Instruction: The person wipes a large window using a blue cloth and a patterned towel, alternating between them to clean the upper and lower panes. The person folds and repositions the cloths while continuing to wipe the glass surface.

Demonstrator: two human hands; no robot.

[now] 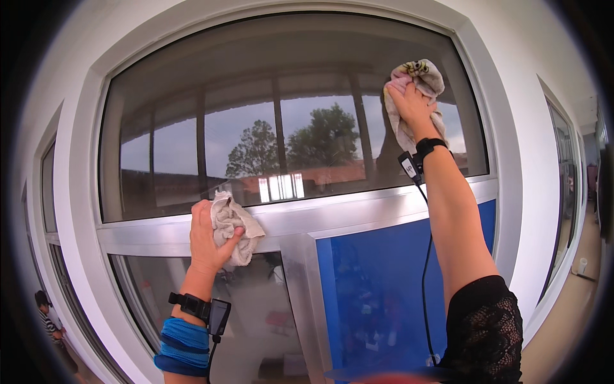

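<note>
My left hand [211, 235] grips a crumpled off-white cloth [232, 228] beside the aluminum crossbar [302, 217] of a window frame, below the large upper pane. Up at the right, my right hand [415, 108] presses a pale pink cloth with a dark and yellow print [429, 77] against the upper window pane [235, 86]. Both wrists wear black straps with small cabled devices. The glass reflects trees, a reddish roof and dark posts. Part of the right-hand cloth is hidden behind the fingers.
A blue panel [388, 293] lies under the crossbar at the right, with a lower glass pane [254, 312] to its left. A white wall surrounds the frame. Another person [48, 321] stands at the far left. Further windows [561, 192] line the corridor at the right.
</note>
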